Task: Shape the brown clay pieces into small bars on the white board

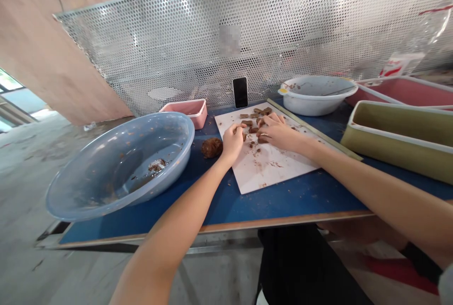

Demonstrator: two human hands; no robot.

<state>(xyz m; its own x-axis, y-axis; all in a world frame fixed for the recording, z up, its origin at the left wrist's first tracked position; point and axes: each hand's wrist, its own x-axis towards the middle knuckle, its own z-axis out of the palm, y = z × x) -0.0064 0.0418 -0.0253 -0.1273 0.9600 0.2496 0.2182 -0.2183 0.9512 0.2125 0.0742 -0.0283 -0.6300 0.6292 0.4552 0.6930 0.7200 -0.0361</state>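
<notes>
My left hand is at the left edge of a white board, its fingers curled in a pinch. A small brown clay-like piece shows at its fingertips. My right hand lies low over the board with its fingers spread, touching or just above brown pieces partly hidden beneath. Several short brown pieces lie around and beyond both hands, and crumbs dot the board. Left of my left hand, a rounded brown lump rests on the blue tabletop.
A large blue basin stands at the left, with a small pink tub behind it. A phone leans on the perforated metal screen. A strip lies along the board's right side. A white basin and green trough stand right.
</notes>
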